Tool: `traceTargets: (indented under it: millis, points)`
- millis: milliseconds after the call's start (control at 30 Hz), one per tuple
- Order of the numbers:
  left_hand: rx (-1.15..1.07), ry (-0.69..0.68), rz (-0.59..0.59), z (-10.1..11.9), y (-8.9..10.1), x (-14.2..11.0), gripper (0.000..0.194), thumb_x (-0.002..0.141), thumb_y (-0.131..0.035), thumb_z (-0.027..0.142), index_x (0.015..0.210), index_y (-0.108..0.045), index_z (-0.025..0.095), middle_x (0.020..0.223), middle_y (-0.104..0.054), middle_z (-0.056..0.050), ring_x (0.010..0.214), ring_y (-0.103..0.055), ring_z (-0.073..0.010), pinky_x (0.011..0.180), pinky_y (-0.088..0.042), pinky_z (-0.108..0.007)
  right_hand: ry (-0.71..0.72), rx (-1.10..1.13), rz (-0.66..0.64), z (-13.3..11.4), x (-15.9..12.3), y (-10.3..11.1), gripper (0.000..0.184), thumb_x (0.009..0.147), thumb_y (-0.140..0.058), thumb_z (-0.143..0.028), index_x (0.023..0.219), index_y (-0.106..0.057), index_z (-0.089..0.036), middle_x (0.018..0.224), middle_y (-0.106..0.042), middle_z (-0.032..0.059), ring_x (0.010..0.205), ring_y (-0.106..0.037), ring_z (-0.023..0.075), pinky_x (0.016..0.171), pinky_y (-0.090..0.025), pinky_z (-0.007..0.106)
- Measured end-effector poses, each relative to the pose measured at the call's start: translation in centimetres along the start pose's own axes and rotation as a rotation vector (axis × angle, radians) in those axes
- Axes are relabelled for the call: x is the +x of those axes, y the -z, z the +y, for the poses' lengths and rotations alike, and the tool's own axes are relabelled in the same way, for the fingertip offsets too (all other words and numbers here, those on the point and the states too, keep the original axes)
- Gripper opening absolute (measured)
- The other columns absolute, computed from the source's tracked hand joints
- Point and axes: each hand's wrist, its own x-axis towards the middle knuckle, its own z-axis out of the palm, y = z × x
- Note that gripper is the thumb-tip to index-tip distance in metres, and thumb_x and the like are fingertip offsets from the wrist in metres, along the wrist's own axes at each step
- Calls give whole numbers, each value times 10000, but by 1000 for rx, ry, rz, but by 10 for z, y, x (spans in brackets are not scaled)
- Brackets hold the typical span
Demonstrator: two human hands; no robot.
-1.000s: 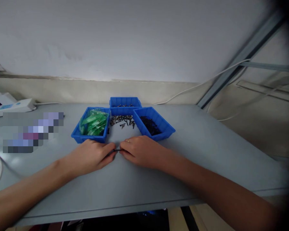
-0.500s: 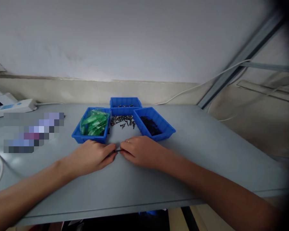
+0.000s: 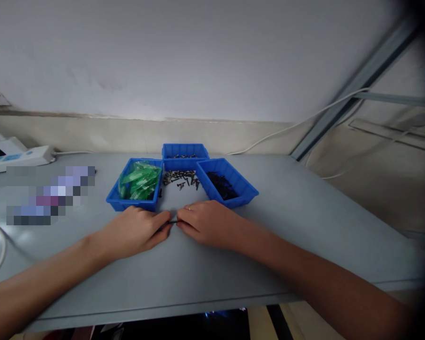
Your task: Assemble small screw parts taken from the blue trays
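My left hand (image 3: 143, 231) and my right hand (image 3: 205, 222) meet just above the table, in front of the blue bins. Both are closed in a pinch, fingertips nearly touching. A short stretch of a thin dark shaft, apparently a screw (image 3: 174, 222), spans the gap between them; its ends are hidden by the fingers. Beyond the hands, loose screws (image 3: 180, 176) lie in a small heap. The left blue bin (image 3: 131, 206) holds clear bags of green pieces (image 3: 140, 182). Small dark pieces, maybe screws (image 3: 223, 186), lie in the right blue bin (image 3: 246, 191).
A third blue bin (image 3: 184, 164) with small metal parts stands at the back. On the left are a white power strip (image 3: 31, 156), a pixelated object (image 3: 53, 196) and a white cable (image 3: 2, 250). A metal post (image 3: 326, 111) rises at the right rear of the grey table (image 3: 304, 208).
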Motion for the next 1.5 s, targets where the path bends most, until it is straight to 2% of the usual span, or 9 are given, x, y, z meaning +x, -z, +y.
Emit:
traceTargets:
  millis: [233, 467, 833, 1067, 1233, 1500]
  points:
    - [11, 9, -3, 0, 1, 1, 221, 882, -343, 287, 794, -507, 169, 564, -580, 3, 494, -573, -144, 435, -331, -243, 8, 8, -11, -1, 0, 1, 179, 877, -410, -234, 823, -558, -150, 716, -611, 19, 610, -533, 121, 540, -299, 256]
    - [-31, 89, 15, -1, 0, -1, 246, 891, -331, 327, 846, -512, 167, 589, -585, -3, 534, -598, -162, 468, -393, -247, 17, -30, 21, 2, 0, -6, 208, 900, -368, -230, 823, -544, -150, 748, -615, 28, 618, -549, 133, 539, -321, 263]
    - [-131, -65, 218, -3, -2, -5, 225, 888, -391, 298, 1007, -520, 156, 670, -626, -8, 605, -622, -146, 524, -467, -246, -69, 119, -16, 1, 1, -2, 184, 894, -361, -187, 857, -539, -159, 809, -641, 37, 686, -578, 136, 607, -371, 253]
    - [-120, -99, 267, -3, -3, -5, 225, 889, -400, 285, 1021, -522, 150, 673, -622, -3, 590, -613, -133, 518, -462, -245, -72, 214, -16, 1, 2, 1, 197, 900, -356, -205, 849, -539, -153, 782, -637, 35, 671, -575, 135, 597, -369, 253]
    - [-91, -85, 241, -2, -1, -3, 229, 899, -375, 296, 953, -547, 155, 666, -615, 1, 603, -614, -139, 532, -457, -251, -68, 183, -34, -1, 2, 1, 183, 891, -388, -231, 867, -550, -150, 826, -645, 36, 696, -576, 134, 608, -368, 251]
    - [-77, -34, 134, -3, -1, -1, 252, 915, -337, 286, 867, -557, 175, 672, -610, 9, 582, -591, -128, 522, -411, -234, -41, 28, 13, -1, 0, 6, 174, 868, -405, -223, 787, -542, -152, 698, -602, 19, 599, -518, 124, 552, -302, 256]
